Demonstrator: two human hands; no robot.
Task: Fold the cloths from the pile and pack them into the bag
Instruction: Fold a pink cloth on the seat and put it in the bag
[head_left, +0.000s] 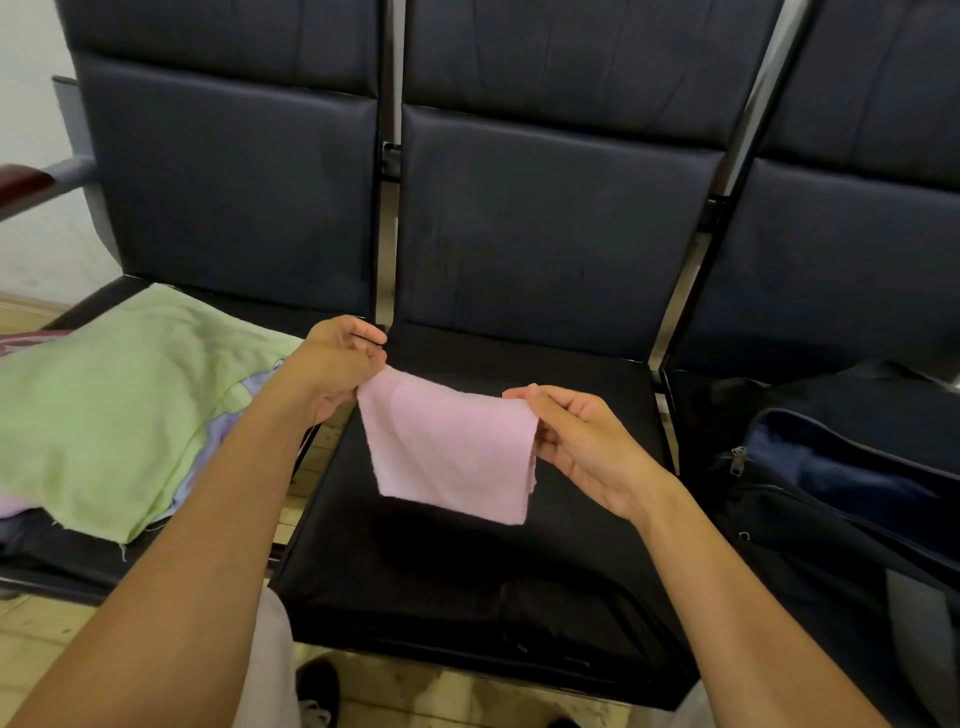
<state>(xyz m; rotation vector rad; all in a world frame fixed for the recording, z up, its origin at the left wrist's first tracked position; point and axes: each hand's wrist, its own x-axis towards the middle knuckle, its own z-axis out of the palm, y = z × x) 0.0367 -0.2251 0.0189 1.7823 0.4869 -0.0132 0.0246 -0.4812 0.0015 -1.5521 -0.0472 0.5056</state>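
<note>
Folding step in hand, judged from the layout: one cloth is up off the seat and partly folded, none visibly packed from this fold yet. On the left seat (78, 564) lies the pile (111, 410), a green cloth on top with lilac and pink edges showing beneath it; it is well apart from the work in progress. The left hand (337, 364) is raised over the gap between the left and middle seats, fingers curled, thumb and fingertips pinching the upper left corner of the pink cloth (452, 447); it touches nothing else. The pink cloth hangs in the air above the middle seat (467, 587), clear of the cushion, and appears doubled over, with layered edges visible at its right side. The right hand (576, 441) pinches the upper right corner between thumb and curled fingers, palm turned toward the camera. To the right, the bag (841, 519) sits on the right-hand seat, zip undone and mouth gaping, dark blue material inside; whether that is lining or packed cloth cannot be told. The next move, in my assessment, calls for bringing the two held corners together for a further fold, keeping the edges aligned, then carrying the cloth rightward into the open bag.
</note>
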